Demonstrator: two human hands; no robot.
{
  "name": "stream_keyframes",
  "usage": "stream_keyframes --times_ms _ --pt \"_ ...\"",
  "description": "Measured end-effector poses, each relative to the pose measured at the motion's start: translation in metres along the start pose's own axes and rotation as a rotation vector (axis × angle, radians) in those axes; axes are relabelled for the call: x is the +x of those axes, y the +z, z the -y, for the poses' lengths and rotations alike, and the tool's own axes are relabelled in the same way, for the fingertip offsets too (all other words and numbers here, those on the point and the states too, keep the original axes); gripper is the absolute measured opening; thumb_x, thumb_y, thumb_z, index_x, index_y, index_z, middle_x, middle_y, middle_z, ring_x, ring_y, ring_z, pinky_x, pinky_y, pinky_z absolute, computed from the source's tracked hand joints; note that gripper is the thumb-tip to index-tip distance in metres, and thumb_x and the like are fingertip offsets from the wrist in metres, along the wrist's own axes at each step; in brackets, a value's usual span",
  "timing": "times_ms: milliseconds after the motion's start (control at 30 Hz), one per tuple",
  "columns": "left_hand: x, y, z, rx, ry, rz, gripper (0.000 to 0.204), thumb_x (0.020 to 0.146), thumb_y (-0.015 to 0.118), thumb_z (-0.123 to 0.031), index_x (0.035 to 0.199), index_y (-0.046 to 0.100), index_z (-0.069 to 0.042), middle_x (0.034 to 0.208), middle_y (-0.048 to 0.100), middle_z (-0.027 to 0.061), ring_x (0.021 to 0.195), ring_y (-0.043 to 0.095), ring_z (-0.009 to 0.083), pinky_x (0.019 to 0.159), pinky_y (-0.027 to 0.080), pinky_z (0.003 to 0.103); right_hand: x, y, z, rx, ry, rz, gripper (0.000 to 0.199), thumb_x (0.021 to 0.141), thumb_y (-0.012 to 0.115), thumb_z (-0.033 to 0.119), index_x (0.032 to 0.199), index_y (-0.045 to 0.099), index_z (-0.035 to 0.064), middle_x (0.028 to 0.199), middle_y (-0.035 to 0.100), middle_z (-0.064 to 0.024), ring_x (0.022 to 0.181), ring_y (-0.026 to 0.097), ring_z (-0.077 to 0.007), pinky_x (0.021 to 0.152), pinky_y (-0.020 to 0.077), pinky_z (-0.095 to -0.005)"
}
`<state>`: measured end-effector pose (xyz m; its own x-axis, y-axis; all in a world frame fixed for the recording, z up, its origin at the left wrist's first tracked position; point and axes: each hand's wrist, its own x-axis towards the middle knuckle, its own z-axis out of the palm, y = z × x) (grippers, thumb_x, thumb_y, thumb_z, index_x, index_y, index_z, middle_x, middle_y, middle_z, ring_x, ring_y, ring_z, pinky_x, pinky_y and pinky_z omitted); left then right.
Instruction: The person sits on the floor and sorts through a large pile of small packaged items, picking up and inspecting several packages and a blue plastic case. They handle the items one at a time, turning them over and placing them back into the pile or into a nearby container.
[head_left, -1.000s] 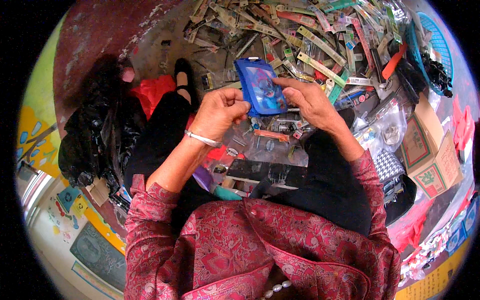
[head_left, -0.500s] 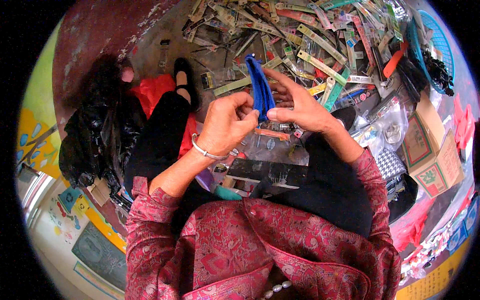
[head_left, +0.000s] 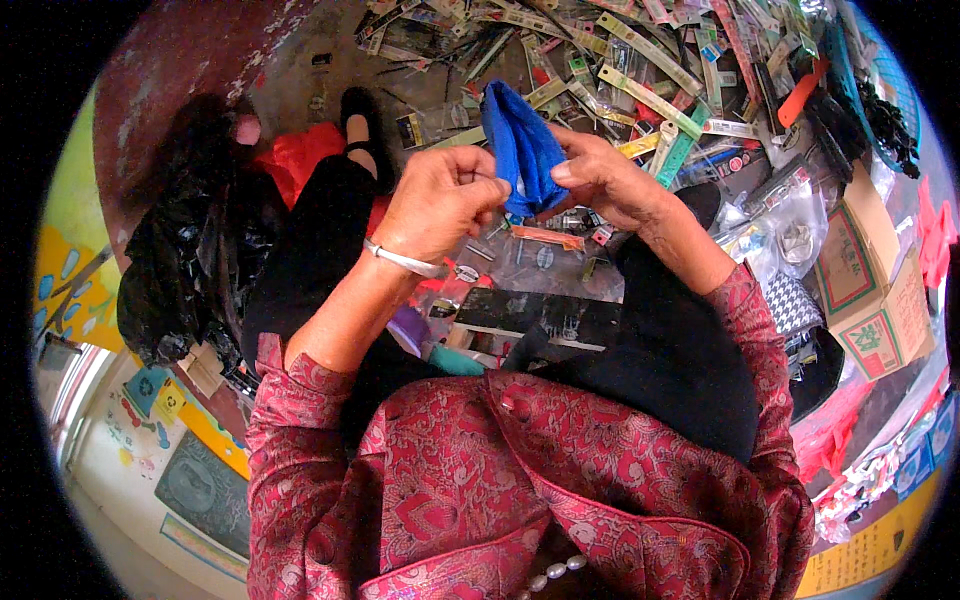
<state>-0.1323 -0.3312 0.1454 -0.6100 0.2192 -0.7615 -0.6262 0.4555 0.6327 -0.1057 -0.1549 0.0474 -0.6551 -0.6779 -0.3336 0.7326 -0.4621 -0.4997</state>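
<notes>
We obs. the blue pouch [head_left: 522, 150] held up btwn both hands, above the person's lap and over the littered floor. Left hand [head_left: 440, 195]: closed, thumb & fingertips pinching the pouch's lower L edge. Right hand [head_left: 615, 185]: partly curled, gripping the R side, thumb on the near rim, other fingers mostly hidden behind.

Change noted: 1 sec. ago we saw the pouch's printed face turned up; ½ sec. ago it stood edge-on, narrow. Now its sides are spread apart w/ a dark gap showing btwn them; contents, if any, we can't make out.

Surroundings, unchanged: packaging strips [head_left: 655, 100] heaped beyond the hands, orange strip [head_left: 547, 238] lying below the pouch, cardboard box [head_left: 868, 285] w/ flaps up at R, black plastic bag [head_left: 185, 250] at L.
</notes>
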Motion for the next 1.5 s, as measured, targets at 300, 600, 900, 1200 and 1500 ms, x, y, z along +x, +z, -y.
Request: stream_keyframes --times_ms 300,600,900,1200,1500 --pt "0.003 -0.001 -0.005 0.015 -0.016 -0.013 0.009 0.071 0.06 -0.01 0.072 0.058 -0.002 0.061 0.055 -0.0004 0.05 0.049 0.005 0.042 0.037 0.018 0.0 -0.009 -0.004 0.136 0.017 0.035 0.061 0.072 0.061 0.026 0.123 0.038 0.0034 0.104 0.057 -0.0083 0.091 0.057 -0.0185 0.069 0.0508 -0.0352" --pt "-0.003 0.02 0.002 -0.145 0.147 0.067 0.02 0.081 0.055 -0.014 0.095 0.058 0.001 0.071 0.058 0.0028 0.057 0.049 0.0062 0.053 0.04 0.019 -0.003 -0.007 -0.004 0.27 -0.095 0.049 0.072 0.066 0.064 0.023 0.126 0.031 -0.0006 0.117 0.047 -0.0112 0.103 0.05 -0.02 0.091 0.0382 -0.0347" --pt "0.008 -0.012 0.0 -0.114 0.167 -0.277 0.019 0.081 0.055 -0.016 0.095 0.058 -0.003 0.073 0.054 0.0001 0.06 0.046 0.0054 0.052 0.036 0.019 -0.007 -0.006 0.008 0.576 -0.109 0.293 0.086 0.063 0.062 0.031 0.131 0.021 -0.0019 0.124 0.034 -0.0311 0.11 0.043 -0.0427 0.093 0.0347 -0.0495" --pt "0.01 -0.014 -0.009 -0.184 0.195 -0.137 0.033 0.081 0.057 -0.024 0.105 0.056 -0.003 0.095 0.057 0.0025 0.085 0.049 0.0084 0.073 0.038 0.024 -0.009 -0.009 0.002 0.512 -0.013 0.378 0.088 0.065 0.06 0.038 0.131 0.019 -0.0017 0.12 0.037 -0.0341 0.104 0.045 -0.0465 0.087 0.0396 -0.0502" --pt "0.018 -0.016 -0.002 -0.065 0.234 -0.258 0.018 0.084 0.053 -0.017 0.082 0.058 0.001 0.071 0.055 -0.0002 0.061 0.049 0.0067 0.055 0.041 0.022 -0.015 -0.018 -0.003 0.495 0.038 0.222 0.071 0.082 0.038 0.054 0.131 0.026 0.0036 0.127 0.038 -0.0207 0.111 0.043 -0.0378 0.088 0.0367 -0.0541"
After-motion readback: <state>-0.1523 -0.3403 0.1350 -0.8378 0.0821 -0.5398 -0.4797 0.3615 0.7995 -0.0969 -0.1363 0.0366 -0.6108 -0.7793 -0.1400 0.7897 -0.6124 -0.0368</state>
